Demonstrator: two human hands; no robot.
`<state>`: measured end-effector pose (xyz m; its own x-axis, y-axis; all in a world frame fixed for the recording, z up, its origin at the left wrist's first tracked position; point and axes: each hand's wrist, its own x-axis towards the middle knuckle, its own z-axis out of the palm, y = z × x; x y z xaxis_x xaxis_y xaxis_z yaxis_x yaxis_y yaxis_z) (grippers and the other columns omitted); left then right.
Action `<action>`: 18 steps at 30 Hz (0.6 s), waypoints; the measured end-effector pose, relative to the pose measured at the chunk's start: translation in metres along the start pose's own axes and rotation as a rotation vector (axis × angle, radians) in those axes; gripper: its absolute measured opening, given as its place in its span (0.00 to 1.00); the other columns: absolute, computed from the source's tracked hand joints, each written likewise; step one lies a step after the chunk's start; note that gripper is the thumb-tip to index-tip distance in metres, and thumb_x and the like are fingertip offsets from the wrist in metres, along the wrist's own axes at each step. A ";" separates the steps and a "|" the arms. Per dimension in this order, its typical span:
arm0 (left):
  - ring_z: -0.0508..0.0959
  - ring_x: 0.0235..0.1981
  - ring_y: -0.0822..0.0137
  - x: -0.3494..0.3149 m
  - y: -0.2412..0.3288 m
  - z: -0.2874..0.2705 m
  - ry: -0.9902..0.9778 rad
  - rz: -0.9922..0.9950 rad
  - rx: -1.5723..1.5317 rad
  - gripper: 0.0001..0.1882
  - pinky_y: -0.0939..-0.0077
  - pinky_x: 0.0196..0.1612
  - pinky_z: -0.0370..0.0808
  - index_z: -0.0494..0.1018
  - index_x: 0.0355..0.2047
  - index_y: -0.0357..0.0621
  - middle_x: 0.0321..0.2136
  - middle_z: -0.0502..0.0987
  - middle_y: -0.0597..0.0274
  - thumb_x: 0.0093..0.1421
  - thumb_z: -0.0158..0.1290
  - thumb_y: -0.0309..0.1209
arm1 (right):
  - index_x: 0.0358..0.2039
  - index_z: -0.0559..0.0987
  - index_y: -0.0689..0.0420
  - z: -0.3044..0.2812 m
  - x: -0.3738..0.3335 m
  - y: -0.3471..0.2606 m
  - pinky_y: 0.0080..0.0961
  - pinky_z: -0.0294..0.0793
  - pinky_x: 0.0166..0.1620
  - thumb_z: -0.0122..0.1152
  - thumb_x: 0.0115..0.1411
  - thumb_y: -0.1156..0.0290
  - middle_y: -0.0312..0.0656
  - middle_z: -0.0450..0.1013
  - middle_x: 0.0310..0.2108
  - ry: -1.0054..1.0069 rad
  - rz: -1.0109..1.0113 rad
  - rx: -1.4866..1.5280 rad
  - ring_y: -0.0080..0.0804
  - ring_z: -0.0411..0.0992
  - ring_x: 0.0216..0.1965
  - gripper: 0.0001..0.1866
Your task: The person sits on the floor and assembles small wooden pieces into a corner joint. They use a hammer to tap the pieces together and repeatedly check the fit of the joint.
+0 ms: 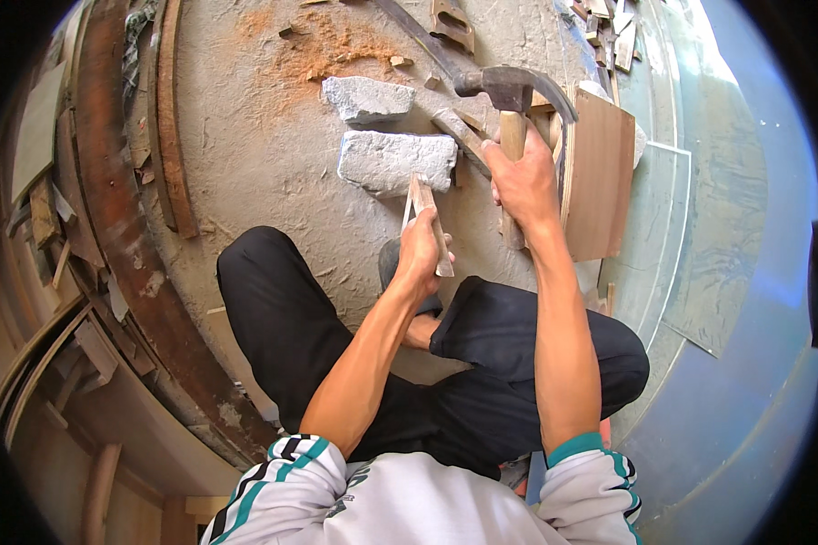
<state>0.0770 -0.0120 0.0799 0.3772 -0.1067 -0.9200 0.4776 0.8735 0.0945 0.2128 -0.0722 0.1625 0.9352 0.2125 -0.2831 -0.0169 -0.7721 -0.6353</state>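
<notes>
My left hand [418, 247] is closed round a narrow piece of wood [422, 196], seemingly two strips joined at the top. Its upper end meets the near edge of a white, rough-faced block [396, 160] on the floor. In my right hand [525, 182] is a hammer [507, 89], gripped by its wooden handle. The dark head is raised to the right of the block, with a curved claw pointing right. A second, smaller whitish block [367, 98] lies just beyond the first. Some of the lower handle is hidden behind my fingers.
A long dark metal bar [418, 34] lies beyond the hammer. Wooden boards [600, 173] stand at right, beside glass-like sheets [682, 254]. Long planks and a rusty beam [123, 182] run along the left. Orange dust [327, 45] and wood scraps [400, 62] dot the floor.
</notes>
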 end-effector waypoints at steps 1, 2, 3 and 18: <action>0.67 0.15 0.69 0.001 -0.001 -0.001 -0.002 -0.003 0.000 0.22 0.74 0.16 0.68 0.65 0.50 0.46 0.25 0.68 0.61 0.64 0.49 0.48 | 0.41 0.75 0.61 0.004 -0.004 0.009 0.47 0.74 0.42 0.58 0.55 0.64 0.60 0.77 0.32 -0.022 -0.023 -0.044 0.61 0.76 0.38 0.16; 0.66 0.15 0.70 0.002 -0.001 -0.002 -0.004 -0.005 -0.001 0.22 0.75 0.15 0.67 0.65 0.50 0.46 0.25 0.68 0.61 0.64 0.49 0.48 | 0.41 0.75 0.61 0.009 -0.009 0.019 0.48 0.74 0.42 0.58 0.55 0.65 0.60 0.77 0.32 -0.044 -0.048 -0.085 0.61 0.76 0.38 0.16; 0.66 0.14 0.70 0.000 -0.001 -0.002 -0.025 -0.008 0.028 0.22 0.75 0.15 0.67 0.65 0.50 0.46 0.25 0.68 0.62 0.64 0.49 0.48 | 0.42 0.75 0.61 0.018 -0.019 0.041 0.48 0.74 0.42 0.58 0.55 0.66 0.61 0.76 0.33 -0.131 -0.069 -0.184 0.62 0.76 0.38 0.16; 0.64 0.12 0.73 -0.005 -0.003 0.004 -0.058 0.007 0.008 0.14 0.76 0.13 0.64 0.65 0.42 0.46 0.20 0.66 0.66 0.60 0.54 0.37 | 0.48 0.74 0.63 0.020 -0.030 0.089 0.49 0.75 0.45 0.54 0.53 0.71 0.62 0.76 0.35 -0.351 -0.190 -0.394 0.62 0.76 0.41 0.21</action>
<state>0.0770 -0.0161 0.0862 0.4258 -0.1280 -0.8957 0.4807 0.8707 0.1041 0.1759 -0.1354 0.1002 0.7343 0.5039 -0.4548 0.3366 -0.8521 -0.4007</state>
